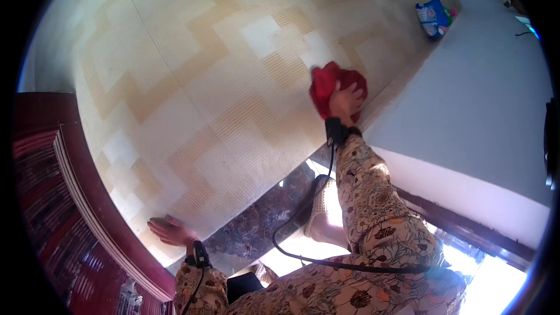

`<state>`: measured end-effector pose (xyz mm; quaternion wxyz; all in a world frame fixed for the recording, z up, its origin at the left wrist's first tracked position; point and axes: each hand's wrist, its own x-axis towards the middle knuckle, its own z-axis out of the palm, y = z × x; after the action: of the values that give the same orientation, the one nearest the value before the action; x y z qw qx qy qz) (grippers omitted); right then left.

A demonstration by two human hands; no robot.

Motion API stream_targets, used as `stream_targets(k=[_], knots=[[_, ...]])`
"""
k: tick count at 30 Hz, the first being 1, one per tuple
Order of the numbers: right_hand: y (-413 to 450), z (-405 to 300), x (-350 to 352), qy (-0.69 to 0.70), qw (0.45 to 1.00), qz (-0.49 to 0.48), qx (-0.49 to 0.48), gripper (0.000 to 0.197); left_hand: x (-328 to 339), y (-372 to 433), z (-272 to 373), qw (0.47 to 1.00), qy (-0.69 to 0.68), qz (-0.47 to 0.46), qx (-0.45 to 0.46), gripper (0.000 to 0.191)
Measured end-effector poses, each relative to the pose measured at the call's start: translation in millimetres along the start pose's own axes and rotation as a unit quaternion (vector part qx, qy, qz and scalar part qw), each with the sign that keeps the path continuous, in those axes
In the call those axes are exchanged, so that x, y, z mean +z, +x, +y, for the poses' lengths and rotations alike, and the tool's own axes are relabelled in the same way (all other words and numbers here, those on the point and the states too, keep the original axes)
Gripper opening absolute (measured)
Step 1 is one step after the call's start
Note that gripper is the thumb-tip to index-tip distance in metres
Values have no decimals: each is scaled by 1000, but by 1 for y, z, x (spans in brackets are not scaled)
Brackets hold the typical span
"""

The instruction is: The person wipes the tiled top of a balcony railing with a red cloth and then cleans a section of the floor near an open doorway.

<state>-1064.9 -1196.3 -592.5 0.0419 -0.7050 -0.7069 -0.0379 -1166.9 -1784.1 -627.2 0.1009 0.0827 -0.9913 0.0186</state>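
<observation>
My right hand lies over a bunched red cloth, pressing it on the patterned beige-and-tan mat close to the wall side. Its fingers are spread across the cloth, and part of the cloth is hidden beneath the palm. At the lower left, my left hand rests flat on the mat near its corner, fingers pointing left and nothing held. Each wrist carries a black strapped device with a cable. Floral sleeves cover both arms.
A blue plastic package sits at the far right against the white wall. Dark red wooden trim borders the left side. A dark marbled ledge runs along the mat's near edge. A black cable loops across my body.
</observation>
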Motion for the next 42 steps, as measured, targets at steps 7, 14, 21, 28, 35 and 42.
stream_targets(k=[7, 14, 21, 28, 35, 42], knots=[[-235, -3, -46, 48, 949, -87, -298, 74, -5, -4, 15, 998, -14, -55, -37, 75], [-158, -30, -39, 148, 818, -66, -552, 44, -15, 5, 8, 999, 9, -31, -27, 75], [-95, -14, -3, -36, 957, 168, -232, 49, -16, 1, 23, 998, -48, -34, -14, 73], [-324, -11, -73, 207, 720, -137, -648, 44, -18, -1, 20, 997, -59, -35, -26, 72], [-114, 54, -24, 116, 866, 121, -471, 41, -18, 0, 22, 998, -57, -30, -10, 71], [-283, 14, 1, 254, 856, 57, -447, 49, -16, -5, 31, 998, -50, -31, -15, 70]])
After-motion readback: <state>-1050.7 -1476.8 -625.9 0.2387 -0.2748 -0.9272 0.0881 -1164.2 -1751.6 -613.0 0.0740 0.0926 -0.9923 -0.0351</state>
